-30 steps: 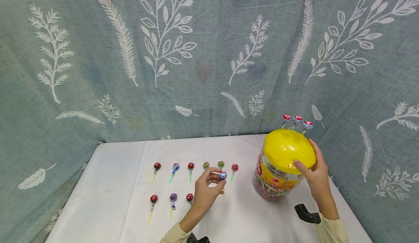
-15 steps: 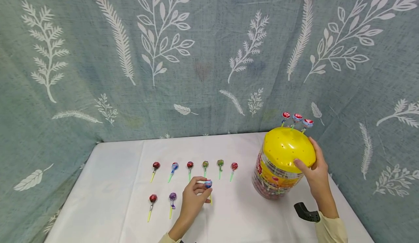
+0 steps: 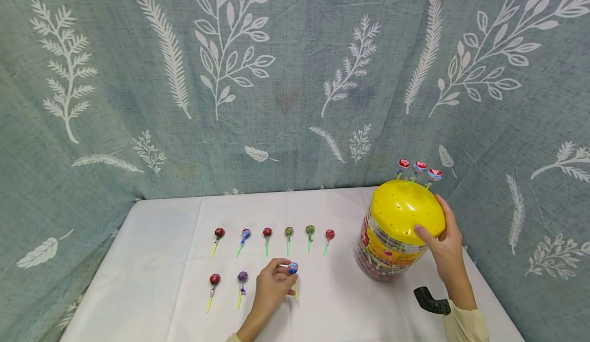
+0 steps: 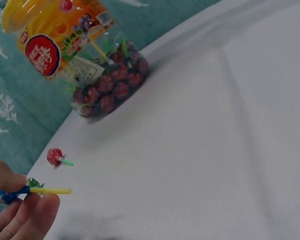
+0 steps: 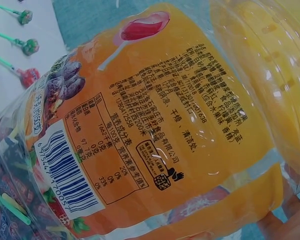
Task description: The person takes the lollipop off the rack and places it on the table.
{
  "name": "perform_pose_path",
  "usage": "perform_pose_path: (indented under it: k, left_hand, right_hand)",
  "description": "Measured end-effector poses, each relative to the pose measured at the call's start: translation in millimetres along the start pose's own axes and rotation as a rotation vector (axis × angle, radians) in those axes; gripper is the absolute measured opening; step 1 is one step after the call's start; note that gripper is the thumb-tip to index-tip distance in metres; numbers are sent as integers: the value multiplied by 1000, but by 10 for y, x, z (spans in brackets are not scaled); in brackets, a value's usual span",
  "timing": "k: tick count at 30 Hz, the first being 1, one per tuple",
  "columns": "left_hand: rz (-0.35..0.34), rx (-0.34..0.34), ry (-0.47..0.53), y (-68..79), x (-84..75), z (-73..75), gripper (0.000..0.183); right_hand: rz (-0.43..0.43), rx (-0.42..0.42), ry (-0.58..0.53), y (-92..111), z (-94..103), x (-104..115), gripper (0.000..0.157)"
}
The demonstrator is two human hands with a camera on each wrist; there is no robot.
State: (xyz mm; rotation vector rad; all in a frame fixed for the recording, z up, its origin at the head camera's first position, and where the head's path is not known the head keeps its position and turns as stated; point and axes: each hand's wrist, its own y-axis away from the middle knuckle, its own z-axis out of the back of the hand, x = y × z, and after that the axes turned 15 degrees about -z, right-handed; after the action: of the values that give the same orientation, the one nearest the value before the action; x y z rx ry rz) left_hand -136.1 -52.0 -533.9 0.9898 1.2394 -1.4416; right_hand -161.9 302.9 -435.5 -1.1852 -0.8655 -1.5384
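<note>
My left hand (image 3: 272, 286) pinches a blue-wrapped lollipop (image 3: 292, 268) between thumb and fingers, above the front row on the white table. Its yellow stick (image 4: 51, 191) points away from the fingers in the left wrist view. My right hand (image 3: 444, 247) grips the top of a big clear jar (image 3: 384, 265), thumb on the yellow lid (image 3: 405, 209) and fingers round its far side. The jar leans slightly. Three lollipops (image 3: 420, 167) stand in holes along the lid's back edge. More lollipops (image 4: 107, 92) fill the jar's bottom.
Several lollipops lie in a back row, from a dark red one (image 3: 219, 233) to a red one (image 3: 329, 234) near the jar. In front lie a red lollipop (image 3: 214, 279) and a purple lollipop (image 3: 242, 277). A patterned curtain (image 3: 286, 101) hangs behind the white table (image 3: 152, 260).
My left hand has moved left and nearer the front edge with the blue lollipop, uncovering the back row and covering the red lollipop in front. My right hand stays on the jar.
</note>
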Motion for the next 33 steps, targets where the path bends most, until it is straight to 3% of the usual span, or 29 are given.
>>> perform_pose_path:
  k: [3,8,16,23,33]
  left_hand:
    - [-7,-11,-43,-15,199,-24,35]
    - [-27,-12,-105,-7,266,-61,36]
    - [-44,25,-201,4,343,-135,30]
    - [-49,18,-261,31,362,-186,26]
    - [-100,-67,-413,12,414,-229,27]
  right_hand:
    - [5,1,-9,0,-5,-1,76]
    - [3,-3,-2,-1,-8,-4,76]
    - [-1,-11,4,-4,-8,-13,77]
    - [2,-16,-4,-5,0,-23,77]
    - [13,-8,-37,-24,-13,-35,77]
